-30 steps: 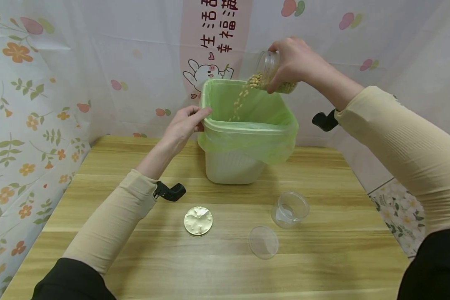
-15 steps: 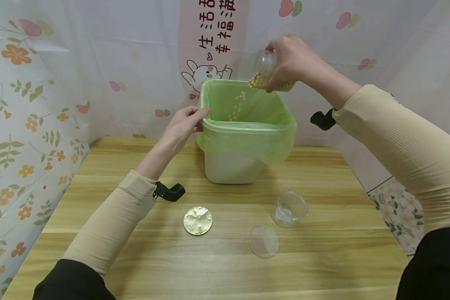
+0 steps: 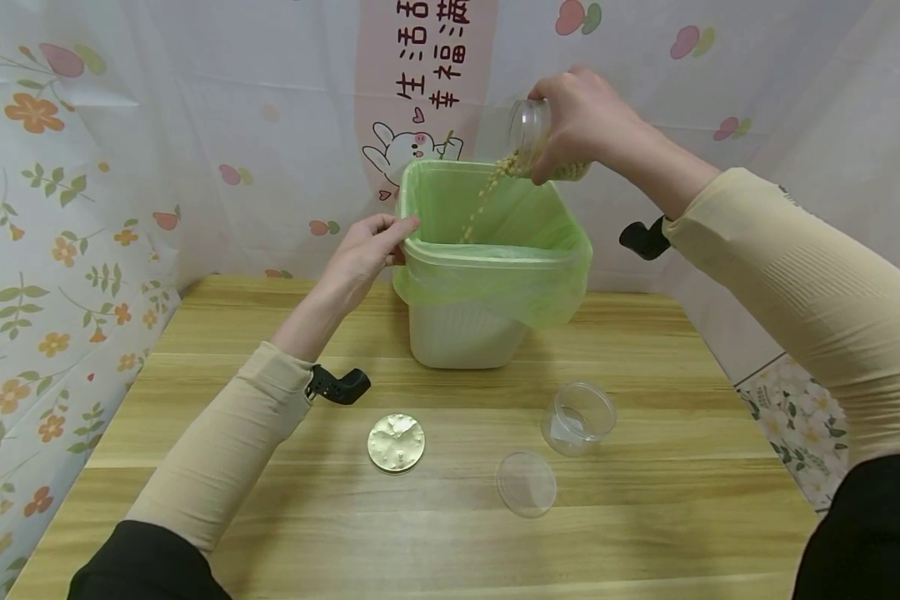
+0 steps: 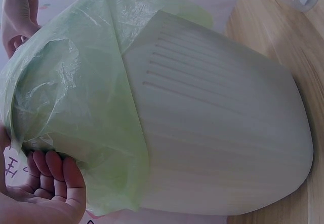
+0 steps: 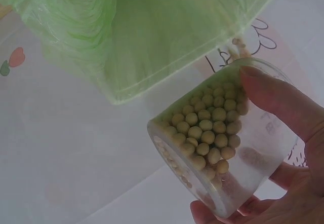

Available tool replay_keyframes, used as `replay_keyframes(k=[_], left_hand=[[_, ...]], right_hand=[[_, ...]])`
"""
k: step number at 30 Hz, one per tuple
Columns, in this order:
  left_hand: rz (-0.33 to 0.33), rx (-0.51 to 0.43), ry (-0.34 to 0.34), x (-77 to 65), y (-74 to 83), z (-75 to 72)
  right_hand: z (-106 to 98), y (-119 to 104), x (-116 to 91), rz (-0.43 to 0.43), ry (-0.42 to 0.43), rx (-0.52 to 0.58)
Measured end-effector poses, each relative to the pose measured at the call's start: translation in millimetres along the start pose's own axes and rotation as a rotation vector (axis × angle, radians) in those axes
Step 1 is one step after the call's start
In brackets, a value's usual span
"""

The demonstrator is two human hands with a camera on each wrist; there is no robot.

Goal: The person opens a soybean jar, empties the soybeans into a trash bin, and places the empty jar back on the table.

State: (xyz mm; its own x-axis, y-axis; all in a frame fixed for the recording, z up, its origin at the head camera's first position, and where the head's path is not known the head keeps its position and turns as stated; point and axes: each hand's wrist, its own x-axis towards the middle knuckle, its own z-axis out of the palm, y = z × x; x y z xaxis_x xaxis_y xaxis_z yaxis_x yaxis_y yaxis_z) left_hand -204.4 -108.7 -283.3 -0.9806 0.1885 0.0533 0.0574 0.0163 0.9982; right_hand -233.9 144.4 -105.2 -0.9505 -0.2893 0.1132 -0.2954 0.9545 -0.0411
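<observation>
My right hand (image 3: pixel 581 121) grips a clear jar (image 5: pixel 223 138), tilted mouth-down to the left over the trash bin. Soybeans (image 5: pixel 207 127) lie along the jar's lower side, and a thin stream of them falls from its mouth into the bin. A green plastic bag (image 3: pixel 495 283) lines the white trash bin (image 3: pixel 461 337) and folds over its rim. At the bin's left rim, my left hand (image 3: pixel 363 254) pinches bag and edge, thumb on top and fingers curled below. The bin's bottom inside is hidden by its front wall.
On the wooden table (image 3: pixel 307 517) in front of the bin lie a gold foil-like disc (image 3: pixel 396 442) and a clear round lid (image 3: pixel 527 484). A clear open cup (image 3: pixel 580 419) stands to their right. A printed curtain (image 3: pixel 270 125) hangs behind the bin.
Soybeans keep falling, thinning to a small clump half a second ago and streaming again now. Fewer show near the jar's mouth. Both hands stay nearly in place.
</observation>
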Motion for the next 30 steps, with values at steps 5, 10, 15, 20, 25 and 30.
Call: replay_keyframes(k=[5, 10, 15, 20, 25, 30], left_hand=[[0.003, -0.006, 0.009, -2.0, 1.2, 0.7], [0.002, -0.006, 0.011, -3.0, 2.5, 0.7], [-0.001, -0.019, 0.006, -1.8, 0.9, -0.3], [-0.006, -0.026, -0.003, -1.0, -0.5, -0.7], [-0.006, -0.025, 0.004, -1.1, -0.7, -0.3], [0.0, -0.016, 0.013, -0.9, -0.2, 0.9]], right_hand=[[0.5, -0.4, -0.9, -0.007, 0.011, 0.0], [0.1, -2.0, -1.9, -0.017, 0.02, -0.008], [0.6, -4.2, -2.3, -0.02, 0.019, -0.015], [2.0, -5.9, -2.7, -0.013, 0.014, -0.017], [3.0, -7.1, -2.1, -0.01, 0.01, -0.03], [2.8, -8.5, -1.8, -0.015, 0.013, -0.052]])
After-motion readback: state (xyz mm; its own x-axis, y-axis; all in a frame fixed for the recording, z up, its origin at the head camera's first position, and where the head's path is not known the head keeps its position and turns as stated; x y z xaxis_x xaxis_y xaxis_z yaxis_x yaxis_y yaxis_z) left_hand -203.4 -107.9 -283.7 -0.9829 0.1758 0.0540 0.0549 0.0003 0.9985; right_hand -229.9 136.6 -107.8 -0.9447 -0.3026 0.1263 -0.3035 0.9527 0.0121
